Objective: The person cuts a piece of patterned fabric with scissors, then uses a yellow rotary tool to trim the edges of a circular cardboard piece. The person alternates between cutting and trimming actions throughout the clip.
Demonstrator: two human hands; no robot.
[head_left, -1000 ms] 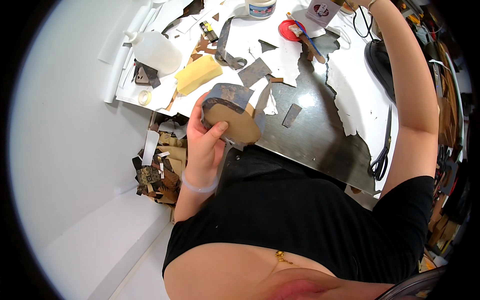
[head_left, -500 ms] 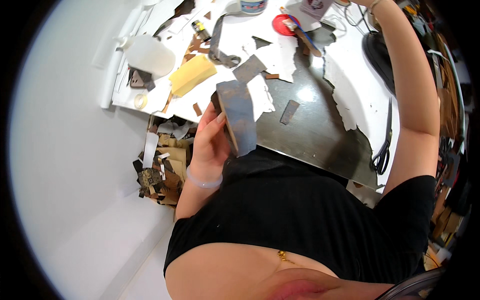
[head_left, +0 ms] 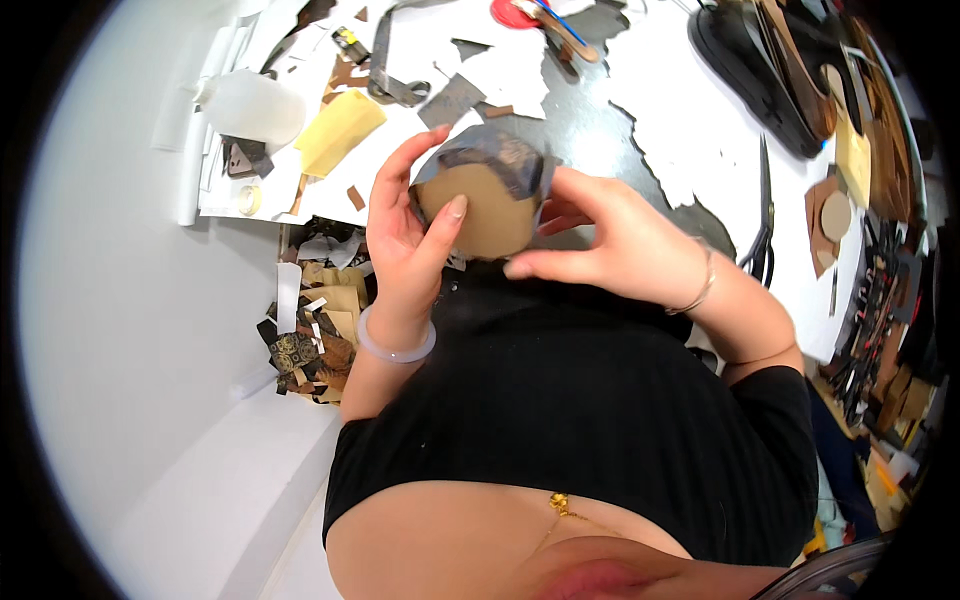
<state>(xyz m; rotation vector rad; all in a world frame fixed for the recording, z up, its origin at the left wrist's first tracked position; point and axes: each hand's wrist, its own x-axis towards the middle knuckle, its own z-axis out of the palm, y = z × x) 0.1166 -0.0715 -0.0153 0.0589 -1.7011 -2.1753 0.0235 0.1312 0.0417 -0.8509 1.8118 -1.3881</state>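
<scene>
A round piece [head_left: 485, 215], with a tan cardboard face and mottled grey-blue covering round its side, is held above the bench's near edge. My left hand [head_left: 408, 235] grips it, thumb pressed on the tan face and fingers behind its left edge. At its right is my right hand [head_left: 610, 245], curled fingers against the side, partly hidden, and thumb by the lower edge. Just beyond lie grey scraps [head_left: 452, 100], small brown offcuts [head_left: 355, 197] and a yellow sponge-like block [head_left: 340, 135]. Long dark scissors [head_left: 762, 255] lie behind my right wrist.
The white bench [head_left: 675, 150] has a torn covering over dark metal. It carries a translucent bottle [head_left: 255, 105], a red lid [head_left: 515, 10], a black padded item [head_left: 745, 80] and a disc on brown scraps [head_left: 835, 215]. A scrap bin [head_left: 320, 350] stands below left; a white wall [head_left: 120, 300] is at left.
My right hand has come down from the upper right to the round piece. My left hand has turned that piece side-on, then face-up again, slightly higher. The bench's contents appear shifted leftward in view.
</scene>
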